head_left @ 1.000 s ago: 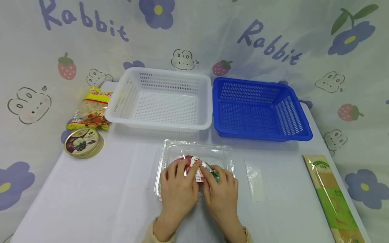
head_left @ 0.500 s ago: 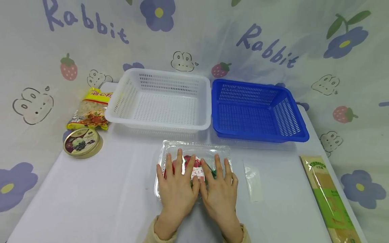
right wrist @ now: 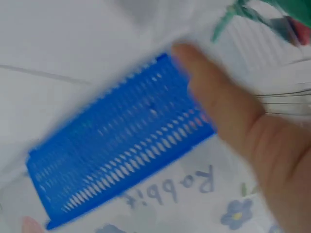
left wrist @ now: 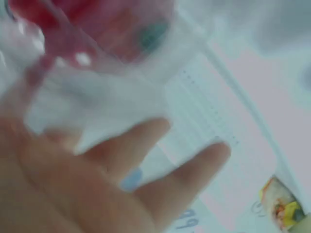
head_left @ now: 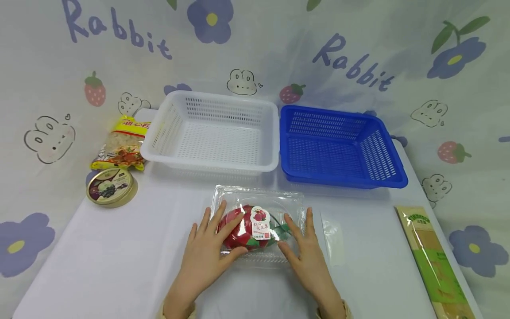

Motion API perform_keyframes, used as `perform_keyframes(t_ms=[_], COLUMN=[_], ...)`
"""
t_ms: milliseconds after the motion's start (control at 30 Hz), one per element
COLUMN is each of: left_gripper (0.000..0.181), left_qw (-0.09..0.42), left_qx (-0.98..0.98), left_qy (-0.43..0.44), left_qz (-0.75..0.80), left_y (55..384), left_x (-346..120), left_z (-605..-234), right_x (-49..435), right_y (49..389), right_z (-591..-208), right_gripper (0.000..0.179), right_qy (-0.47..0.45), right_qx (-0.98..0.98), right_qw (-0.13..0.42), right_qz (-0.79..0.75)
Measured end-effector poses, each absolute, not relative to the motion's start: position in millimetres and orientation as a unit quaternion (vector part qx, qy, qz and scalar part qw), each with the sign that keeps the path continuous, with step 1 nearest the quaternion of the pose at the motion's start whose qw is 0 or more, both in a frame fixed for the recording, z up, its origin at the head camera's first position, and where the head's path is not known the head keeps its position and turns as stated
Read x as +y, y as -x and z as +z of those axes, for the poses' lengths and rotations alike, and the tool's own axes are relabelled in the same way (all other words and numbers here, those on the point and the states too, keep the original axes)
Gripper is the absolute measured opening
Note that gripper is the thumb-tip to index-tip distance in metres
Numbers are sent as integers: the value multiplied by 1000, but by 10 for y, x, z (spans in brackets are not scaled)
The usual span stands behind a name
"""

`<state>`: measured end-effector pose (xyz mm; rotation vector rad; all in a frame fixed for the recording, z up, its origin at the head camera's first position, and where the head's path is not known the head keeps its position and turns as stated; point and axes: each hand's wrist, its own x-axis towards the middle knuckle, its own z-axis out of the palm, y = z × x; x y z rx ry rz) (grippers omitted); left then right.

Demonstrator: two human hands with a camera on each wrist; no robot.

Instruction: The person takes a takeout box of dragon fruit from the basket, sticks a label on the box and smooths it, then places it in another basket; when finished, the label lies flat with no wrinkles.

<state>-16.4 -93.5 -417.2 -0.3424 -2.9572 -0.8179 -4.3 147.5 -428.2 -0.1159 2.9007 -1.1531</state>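
Note:
A clear plastic clamshell box (head_left: 239,192) stands in the middle of the table. Through its lid shows a red dragon fruit (head_left: 236,229) with green tips, and a white sticker (head_left: 260,223) is on top. My left hand (head_left: 205,252) has its fingers spread over the box's left side. Opposite it, my right hand (head_left: 311,257) lies with straight fingers at the right side. Neither hand grips anything. In the left wrist view the dragon fruit (left wrist: 112,29) appears blurred beyond the hand; in the right wrist view a finger (right wrist: 223,92) overlaps the blue basket.
A white basket (head_left: 211,166) and a blue basket (head_left: 342,179) stand side by side behind the box. At the left are a yellow food packet (head_left: 121,144) and a round gold tin (head_left: 111,188). A clear strip (head_left: 332,239) and a long green-and-tan packet (head_left: 434,261) lie to the right.
Both hands have moved apart, from close together over the front and middle of the box to its left and right sides. The sticker and fruit now show more fully.

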Motion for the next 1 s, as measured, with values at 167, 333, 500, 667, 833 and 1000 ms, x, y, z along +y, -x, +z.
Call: perform_keyframes(t_ms=[167, 333, 500, 667, 833, 1000], left_gripper=[106, 127, 121, 105, 99, 88], left_qw=[-43, -72, -39, 19, 75, 128], left_qx=[-942, -923, -912, -896, -884, -847], left_qy=[115, 127, 143, 162, 185, 217], left_qz=[-312, -357, -383, -412, -423, -468], left_y=[126, 116, 102, 82, 52, 6], left_x=[-1142, -1223, -1229, -1238, -1258, -1319], left_z=[-4189, -4226, -4314, -4379, -4384, -4345], right_x=[1704, 1790, 1774, 1741, 1740, 1720], right_y=[37, 29, 33, 56, 58, 23], right_z=[-4325, -4369, -4396, -4379, -4330, -4233], right_gripper=[82, 113, 120, 117, 112, 105], right_qy=[89, 131, 159, 194, 211, 203], right_qx=[900, 894, 901, 901, 894, 875], right_qw=[72, 80, 57, 33, 29, 57], right_qz=[-422, -420, -399, -388, -393, -437])
